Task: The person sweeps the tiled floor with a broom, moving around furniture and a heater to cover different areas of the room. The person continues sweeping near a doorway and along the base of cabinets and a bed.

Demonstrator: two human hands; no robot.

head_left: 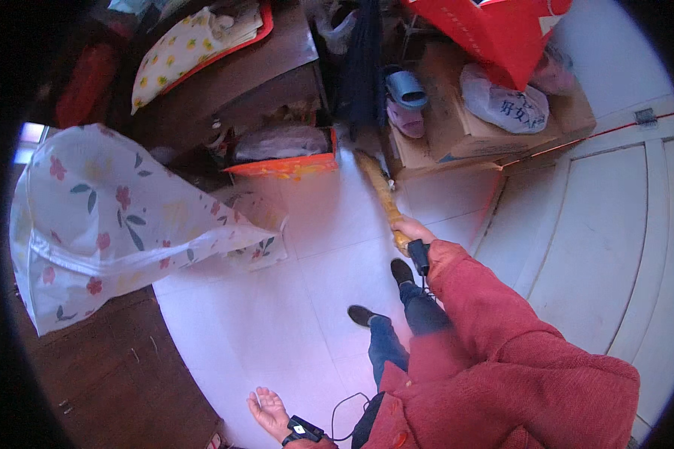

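Person in a red coat standing on a pale tiled floor [277, 322], with positions given relative to the cardboard box [438, 138]. The yellow-brown stick [384, 196] lies just to the near-left of the box. Of the two hands, the right hand [414, 230], on the near side of the box, is wrapped around the stick close to its near end, a hold that probably leaves most of the length free for reach. What the far end meets is unclear. The left hand [271, 410], well apart from the box toward the near left, is empty, palm up with fingers loosely extended, perhaps for balance. On the box, a blue slipper [406, 89] and a pink slipper [405, 120] sit together, presumably kept as a pair off the floor. Left of the box, a low orange carton [299, 166] contains a dark bundle [281, 143]; farther left, a floral cover [120, 217] hangs draped, likely against dust. Right of the box stands a white door [599, 239].
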